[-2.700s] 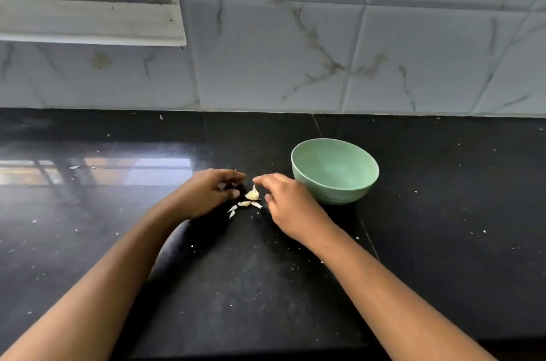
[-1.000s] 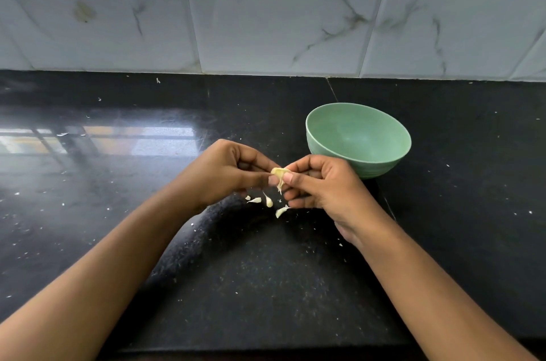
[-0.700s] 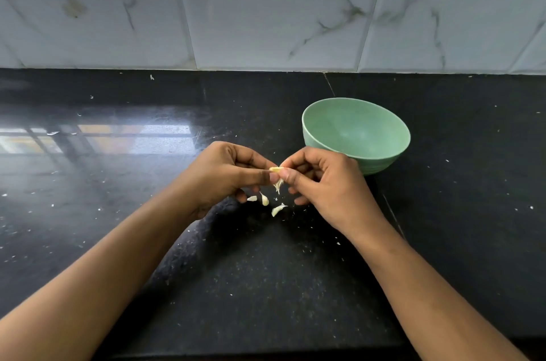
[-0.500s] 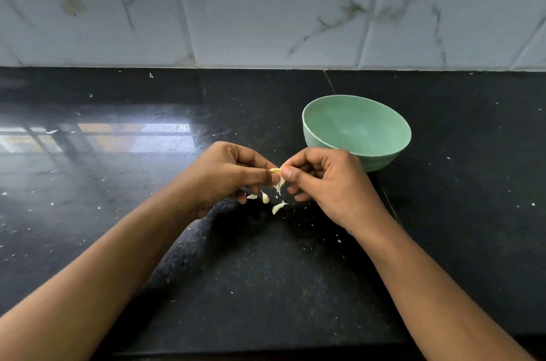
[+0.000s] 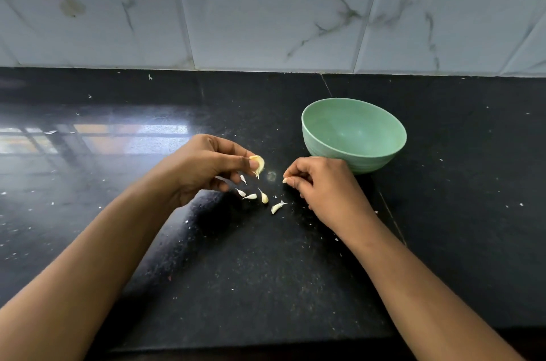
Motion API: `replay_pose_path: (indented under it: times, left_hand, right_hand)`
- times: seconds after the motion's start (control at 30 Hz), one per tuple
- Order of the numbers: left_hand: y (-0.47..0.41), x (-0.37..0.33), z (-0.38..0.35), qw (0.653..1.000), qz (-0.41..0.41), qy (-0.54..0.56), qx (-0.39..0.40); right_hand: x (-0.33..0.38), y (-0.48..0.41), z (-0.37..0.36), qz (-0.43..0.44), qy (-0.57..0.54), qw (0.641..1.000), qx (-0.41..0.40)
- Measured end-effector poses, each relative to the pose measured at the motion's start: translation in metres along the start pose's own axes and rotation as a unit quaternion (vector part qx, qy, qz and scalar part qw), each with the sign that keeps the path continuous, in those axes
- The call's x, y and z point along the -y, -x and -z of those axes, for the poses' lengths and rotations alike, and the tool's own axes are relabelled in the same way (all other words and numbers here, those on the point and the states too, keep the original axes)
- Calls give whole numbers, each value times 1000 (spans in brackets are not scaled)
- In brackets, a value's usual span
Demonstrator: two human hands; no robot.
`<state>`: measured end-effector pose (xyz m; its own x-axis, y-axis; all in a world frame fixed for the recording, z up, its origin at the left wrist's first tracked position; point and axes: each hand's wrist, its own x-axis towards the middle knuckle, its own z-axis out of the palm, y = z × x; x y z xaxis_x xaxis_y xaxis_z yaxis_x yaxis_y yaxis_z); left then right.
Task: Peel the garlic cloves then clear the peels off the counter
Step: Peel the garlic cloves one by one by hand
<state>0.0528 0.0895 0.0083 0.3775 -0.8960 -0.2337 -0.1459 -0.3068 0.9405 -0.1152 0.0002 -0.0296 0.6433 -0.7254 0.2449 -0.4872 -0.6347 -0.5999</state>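
The garlic clove (image 5: 257,165) was pinched between thumb and fingertip of the left hand (image 5: 204,167), above the counter (image 5: 236,272). The right hand (image 5: 322,183), apart from the clove, had its fingers curled; whether it pinched a peel could not be determined. Loose garlic pieces (image 5: 264,198) lay below, near the green bowl (image 5: 369,162).

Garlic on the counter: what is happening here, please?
A person is peeling garlic. The left hand pinches a clove above the counter. The right hand is apart from it, fingers curled; whether it holds peel, I cannot tell. Small pieces lie on the counter between the hands. The green bowl beside the right hand looks empty.
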Motion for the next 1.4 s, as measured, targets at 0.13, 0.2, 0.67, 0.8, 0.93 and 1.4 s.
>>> replay_pose_path:
  times: [0.13,0.2,0.67,0.8,0.93,1.4]
  left_hand:
    - [2,3,-12,999,2,-26,25]
    - [2,3,-15,999,1,-21,31]
    - [2,5,-23,998,-53,14,8]
    - [2,5,-24,997,-77,16,23]
    - [2,8,-25,995,-98,10,29]
    - [1,5,-21,993,-37,87,72]
  right_hand:
    - [-1,-1,3,14,26,1000,10]
    - [-2,2,5,-11,-20,1000,13]
    - [12,5,11,-100,-409,906,35]
    - [12,6,13,-107,-429,895,56]
    - [10,6,14,-105,-434,893,59]
    - [10,3,16,-122,-472,871,60]
